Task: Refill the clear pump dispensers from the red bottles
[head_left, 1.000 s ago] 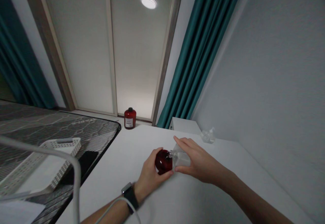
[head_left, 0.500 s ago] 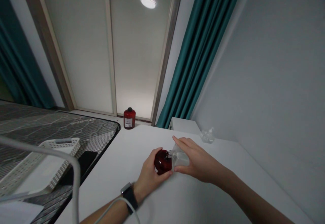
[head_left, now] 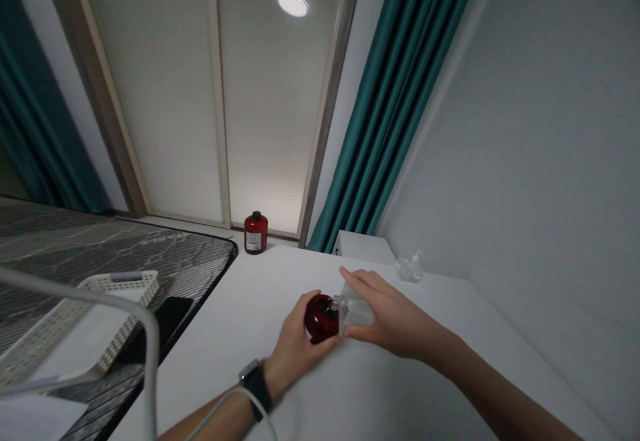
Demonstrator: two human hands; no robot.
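My left hand [head_left: 295,344] grips a small dark red round bottle [head_left: 321,317] low over the white table [head_left: 260,341]. A smartwatch sits on that wrist. My right hand [head_left: 387,317] holds a clear plastic bottle [head_left: 356,313] tipped sideways, its neck meeting the red bottle's mouth. Both hands hover near the table's middle, close together and touching the bottles. Whether liquid is flowing between them I cannot tell.
A second red bottle with a black cap [head_left: 255,233] stands at the far edge by the window. A crumpled clear plastic piece [head_left: 409,267] lies beside a white box [head_left: 363,247]. A white perforated basket [head_left: 90,321] rests on a dark patterned mat at left; teal curtains hang behind.
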